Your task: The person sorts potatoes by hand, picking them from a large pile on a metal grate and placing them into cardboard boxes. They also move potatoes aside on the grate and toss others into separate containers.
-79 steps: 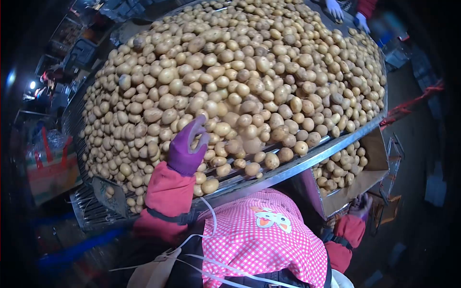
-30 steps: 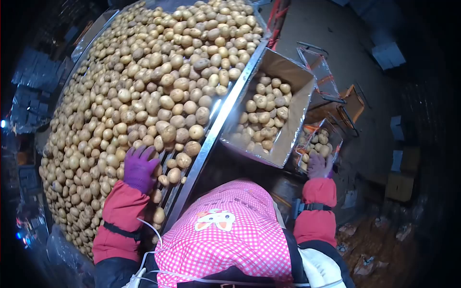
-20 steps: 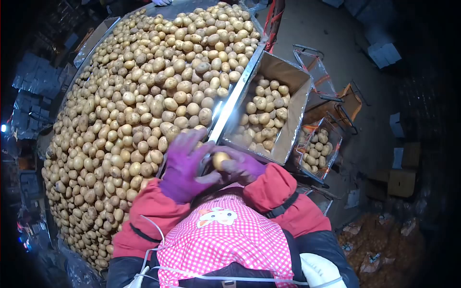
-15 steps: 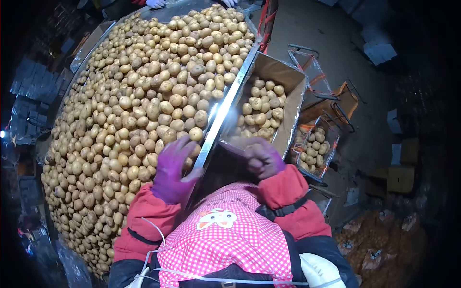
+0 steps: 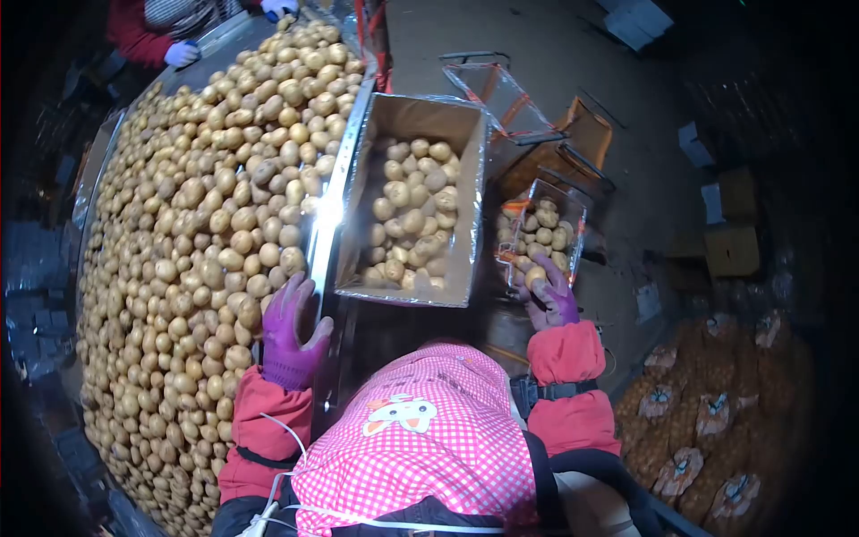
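My left hand (image 5: 293,336), in a purple glove, rests open by the metal edge of the sorting table, fingers spread beside the heaped potatoes (image 5: 210,219). Out to the right, my right hand (image 5: 553,300), also gloved in purple, has its fingers around a potato (image 5: 535,276). It is over the near end of a small wire-framed basket (image 5: 580,234) that has potatoes in it. Between my hands stands a foil-edged cardboard box (image 5: 470,116), partly filled with potatoes, against the table's metal rim (image 5: 344,157).
Filled mesh sacks (image 5: 689,430) lie on the floor at lower right. Beyond the basket are metal frames and an orange-brown crate (image 5: 586,130). Cardboard boxes (image 5: 734,246) stand farther right. Another person's gloved hand (image 5: 182,54) rests on the table's far end.
My view has swung to the right. My right hand has gone from in front of my body out to the small basket, with a potato now visible in it. My left hand stays at the table edge.
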A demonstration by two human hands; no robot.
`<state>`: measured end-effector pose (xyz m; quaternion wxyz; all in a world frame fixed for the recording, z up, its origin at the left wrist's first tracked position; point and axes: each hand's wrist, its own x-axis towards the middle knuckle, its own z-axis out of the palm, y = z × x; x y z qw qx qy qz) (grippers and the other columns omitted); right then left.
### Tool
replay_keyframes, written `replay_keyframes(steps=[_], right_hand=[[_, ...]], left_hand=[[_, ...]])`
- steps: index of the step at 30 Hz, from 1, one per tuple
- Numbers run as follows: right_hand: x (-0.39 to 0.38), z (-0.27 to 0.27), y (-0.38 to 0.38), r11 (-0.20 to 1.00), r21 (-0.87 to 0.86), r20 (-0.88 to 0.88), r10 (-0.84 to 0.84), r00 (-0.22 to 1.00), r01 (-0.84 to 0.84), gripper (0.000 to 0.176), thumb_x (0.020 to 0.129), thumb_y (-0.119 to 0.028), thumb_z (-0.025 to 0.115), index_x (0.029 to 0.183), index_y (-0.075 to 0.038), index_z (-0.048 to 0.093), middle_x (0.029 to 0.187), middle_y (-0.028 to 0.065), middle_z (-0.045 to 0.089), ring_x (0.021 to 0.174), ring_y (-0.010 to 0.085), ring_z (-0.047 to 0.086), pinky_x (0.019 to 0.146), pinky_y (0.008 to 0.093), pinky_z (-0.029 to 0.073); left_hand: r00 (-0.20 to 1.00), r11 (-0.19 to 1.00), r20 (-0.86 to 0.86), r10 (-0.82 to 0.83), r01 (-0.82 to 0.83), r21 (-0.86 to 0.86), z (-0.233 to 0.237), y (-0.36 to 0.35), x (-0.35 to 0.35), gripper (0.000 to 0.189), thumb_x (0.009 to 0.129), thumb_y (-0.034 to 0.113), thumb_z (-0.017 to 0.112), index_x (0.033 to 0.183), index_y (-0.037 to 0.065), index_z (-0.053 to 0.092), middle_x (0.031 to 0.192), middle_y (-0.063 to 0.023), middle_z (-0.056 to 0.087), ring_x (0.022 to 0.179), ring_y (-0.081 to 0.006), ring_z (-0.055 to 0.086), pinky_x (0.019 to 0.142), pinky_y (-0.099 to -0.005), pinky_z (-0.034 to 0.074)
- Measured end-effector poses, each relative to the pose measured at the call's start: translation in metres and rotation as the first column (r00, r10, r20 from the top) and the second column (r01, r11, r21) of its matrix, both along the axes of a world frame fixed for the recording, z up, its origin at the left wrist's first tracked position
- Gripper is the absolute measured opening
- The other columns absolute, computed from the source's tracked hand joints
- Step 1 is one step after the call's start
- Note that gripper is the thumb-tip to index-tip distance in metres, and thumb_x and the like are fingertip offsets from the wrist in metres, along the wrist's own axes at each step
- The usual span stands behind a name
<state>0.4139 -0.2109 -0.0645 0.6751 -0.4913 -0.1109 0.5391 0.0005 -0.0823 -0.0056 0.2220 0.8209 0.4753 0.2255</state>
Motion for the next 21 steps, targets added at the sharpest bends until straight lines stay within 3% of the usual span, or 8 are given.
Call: replay_keyframes(steps=[4, 7, 10, 12, 14, 15, 18, 21], right_hand=[[0.051, -0.036, -0.074, 0.876, -0.457, 0.022, -0.162, 0.987, 0.154, 0.035, 0.095, -0.025, 0.064, 0.125, -0.011, 0.054, 0.094, 0.0068, 0.060, 0.069, 0.0132, 0.055, 0.049, 0.0223, 0.042], [0.101, -0.085, -0.131, 0.863, -0.504, -0.352, -0.248, 0.903, 0.041, 0.028, 0.094, -0.028, 0.066, 0.117, -0.015, 0.056, 0.087, 0.0050, 0.059, 0.061, 0.0104, 0.051, 0.041, 0.0196, 0.035], [0.094, -0.027, -0.086, 0.742, -0.619, 0.036, -0.299, 0.954, 0.256, 0.023, 0.094, -0.029, 0.066, 0.109, -0.015, 0.057, 0.087, 0.0038, 0.060, 0.062, 0.0105, 0.051, 0.042, 0.0186, 0.036], [0.119, -0.019, -0.027, 0.764, -0.390, 0.140, -0.502, 0.854, 0.513, 0.027, 0.096, -0.035, 0.062, 0.108, -0.012, 0.058, 0.087, 0.0033, 0.060, 0.068, 0.0127, 0.056, 0.049, 0.0216, 0.044], [0.171, -0.013, 0.029, 0.882, 0.158, 0.090, -0.460, 0.883, 0.443, 0.038, 0.098, -0.047, 0.055, 0.108, -0.011, 0.058, 0.101, 0.0041, 0.061, 0.089, 0.0173, 0.063, 0.078, 0.0305, 0.054], [0.229, -0.028, 0.039, 0.891, 0.022, -0.016, -0.454, 0.891, 0.454, 0.033, 0.093, -0.037, 0.069, 0.103, -0.008, 0.055, 0.093, 0.0130, 0.065, 0.082, 0.0285, 0.066, 0.081, 0.0381, 0.057], [0.269, -0.046, 0.126, 0.853, -0.087, 0.061, -0.510, 0.858, 0.514, 0.029, 0.093, -0.035, 0.068, 0.101, -0.009, 0.058, 0.100, 0.0121, 0.067, 0.089, 0.0282, 0.067, 0.071, 0.0350, 0.057], [0.100, 0.019, 0.200, 0.974, -0.076, 0.254, -0.186, 0.949, 0.212, 0.037, 0.095, -0.030, 0.065, 0.125, -0.010, 0.060, 0.097, 0.0051, 0.062, 0.084, 0.0185, 0.067, 0.067, 0.0279, 0.055]], left_hand=[[0.998, 0.998, 0.026, -0.059, 0.060, -0.017, -0.003, 0.012, 0.020, 0.062, 0.079, 0.012, 0.073, 0.137, 0.004, 0.054, 0.143, -0.0204, 0.052, 0.134, -0.0358, 0.048, 0.112, -0.0442, 0.038], [0.998, 0.998, 0.033, -0.053, 0.054, -0.032, -0.006, 0.021, 0.025, 0.062, 0.078, 0.012, 0.073, 0.136, 0.004, 0.054, 0.142, -0.0206, 0.052, 0.133, -0.0364, 0.049, 0.111, -0.0448, 0.039], [0.998, 0.998, 0.029, -0.062, 0.063, -0.017, -0.009, 0.024, 0.034, 0.063, 0.077, 0.012, 0.074, 0.136, 0.004, 0.054, 0.142, -0.0206, 0.052, 0.132, -0.0369, 0.050, 0.110, -0.0453, 0.040], [0.996, 0.996, 0.009, -0.084, 0.084, 0.015, -0.001, 0.026, 0.038, 0.063, 0.077, 0.013, 0.074, 0.136, 0.004, 0.055, 0.142, -0.0206, 0.052, 0.131, -0.0371, 0.050, 0.110, -0.0458, 0.040], [0.999, 0.998, 0.016, -0.052, 0.051, 0.032, 0.004, 0.026, 0.037, 0.062, 0.077, 0.014, 0.074, 0.135, 0.004, 0.055, 0.142, -0.0203, 0.052, 0.130, -0.0371, 0.050, 0.109, -0.0462, 0.040], [1.000, 0.999, 0.011, -0.015, 0.014, 0.037, 0.007, 0.024, 0.031, 0.062, 0.077, 0.014, 0.074, 0.135, 0.004, 0.055, 0.142, -0.0201, 0.052, 0.130, -0.0371, 0.050, 0.109, -0.0464, 0.040], [0.991, 0.987, -0.031, 0.127, -0.124, 0.104, 0.017, 0.008, 0.003, 0.062, 0.078, 0.019, 0.075, 0.136, 0.007, 0.055, 0.142, -0.0186, 0.052, 0.130, -0.0373, 0.049, 0.111, -0.0472, 0.037], [0.943, 0.938, -0.038, 0.331, -0.324, 0.121, 0.020, -0.027, -0.048, 0.064, 0.077, 0.019, 0.076, 0.137, 0.007, 0.055, 0.142, -0.0180, 0.052, 0.130, -0.0369, 0.049, 0.110, -0.0469, 0.037]])
